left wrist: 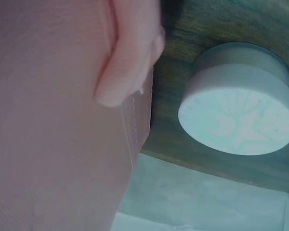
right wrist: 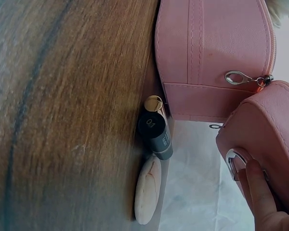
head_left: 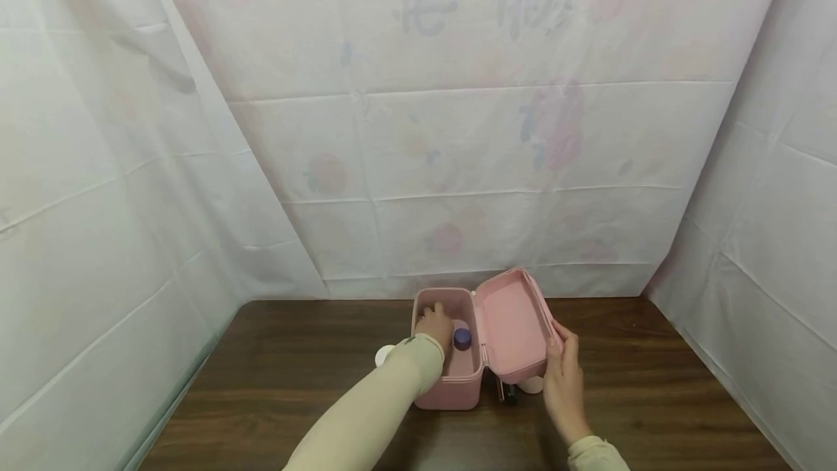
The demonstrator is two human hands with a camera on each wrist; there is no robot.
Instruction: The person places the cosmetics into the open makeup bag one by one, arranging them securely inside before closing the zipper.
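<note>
A pink case (head_left: 451, 384) stands open mid-counter (head_left: 294, 384) near the far edge, its lid (head_left: 513, 325) swung right. The left hand (head_left: 434, 324) reaches inside beside a purple-capped jar (head_left: 462, 339); its grip can't be told. The right hand (head_left: 564, 373) holds the lid's edge with curled fingers. Bare counter lies on both sides.

Two bare hands, long cream sleeves reaching the wrists, left sleeve (head_left: 366, 413) smooth, right cuff (head_left: 598, 454) ribbed
</note>
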